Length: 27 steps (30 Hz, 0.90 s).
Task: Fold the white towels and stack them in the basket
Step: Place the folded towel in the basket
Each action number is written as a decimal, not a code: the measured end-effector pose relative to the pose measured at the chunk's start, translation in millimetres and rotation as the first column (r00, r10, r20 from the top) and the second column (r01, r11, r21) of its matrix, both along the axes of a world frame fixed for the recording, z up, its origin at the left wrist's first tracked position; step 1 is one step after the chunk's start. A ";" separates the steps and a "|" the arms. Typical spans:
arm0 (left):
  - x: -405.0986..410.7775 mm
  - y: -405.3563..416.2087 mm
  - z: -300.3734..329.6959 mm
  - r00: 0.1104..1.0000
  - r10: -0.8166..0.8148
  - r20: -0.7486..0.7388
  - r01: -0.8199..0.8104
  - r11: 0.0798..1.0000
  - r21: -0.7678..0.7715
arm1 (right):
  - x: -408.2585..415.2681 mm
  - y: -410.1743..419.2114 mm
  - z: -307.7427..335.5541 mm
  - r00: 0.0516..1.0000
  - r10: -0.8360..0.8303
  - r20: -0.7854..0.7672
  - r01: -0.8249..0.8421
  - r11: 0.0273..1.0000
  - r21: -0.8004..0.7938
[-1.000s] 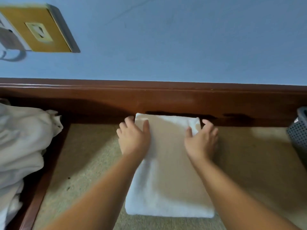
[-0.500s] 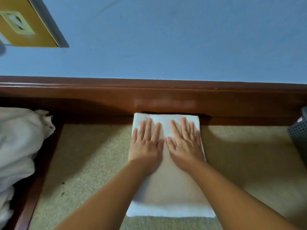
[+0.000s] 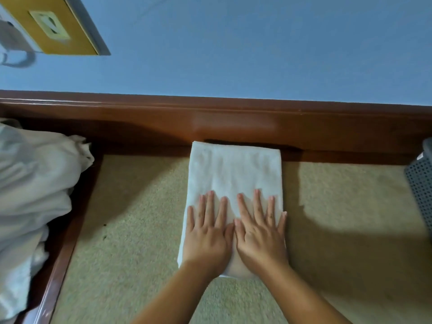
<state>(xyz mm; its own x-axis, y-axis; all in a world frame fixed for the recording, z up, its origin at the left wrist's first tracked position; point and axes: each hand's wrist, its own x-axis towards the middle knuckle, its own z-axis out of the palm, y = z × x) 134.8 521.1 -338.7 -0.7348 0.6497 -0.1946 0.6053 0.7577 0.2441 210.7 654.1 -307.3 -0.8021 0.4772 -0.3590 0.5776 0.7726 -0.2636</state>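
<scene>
A white towel [image 3: 233,174], folded into a narrow rectangle, lies on the beige carpet with its far end against the wooden baseboard. My left hand [image 3: 207,235] and my right hand [image 3: 259,232] lie flat side by side on its near half, fingers straight and spread, pressing it down. A grey perforated basket [image 3: 420,183] shows only partly at the right edge. A heap of unfolded white cloth [image 3: 30,192] lies at the left.
A brown wooden baseboard [image 3: 210,118] runs across under a blue wall. A wooden frame edge [image 3: 63,249] borders the carpet [image 3: 131,230] on the left. A yellow panel with a socket [image 3: 51,24] hangs on the wall at top left.
Both hands went from the towel's far corners to flat on its middle, then slid toward me along the towel to its near half.
</scene>
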 end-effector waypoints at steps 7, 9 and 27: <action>-3.8 3.6 2.0 1.000 -0.007 0.029 0.008 0.999 -0.031 | -3.1 3.9 -5.8 0.999 0.019 -0.031 -0.020 1.000 -0.019; -8.6 1.5 15.0 0.993 -0.043 0.108 0.050 0.997 -0.062 | -0.1 7.7 -1.1 0.998 0.060 -0.021 -0.061 0.998 -0.034; -0.4 -114.2 18.3 0.975 -0.222 -0.026 0.223 0.963 0.148 | 117.5 30.0 0.9 0.937 0.238 -0.257 -0.248 0.969 -0.006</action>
<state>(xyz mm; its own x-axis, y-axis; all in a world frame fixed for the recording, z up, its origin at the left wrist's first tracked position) 134.4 407.0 -320.4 -0.5696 0.8183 -0.0770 0.7573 0.5590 0.3377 328.1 684.1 -306.3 -0.9584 0.2462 -0.1442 0.2843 0.8677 -0.4078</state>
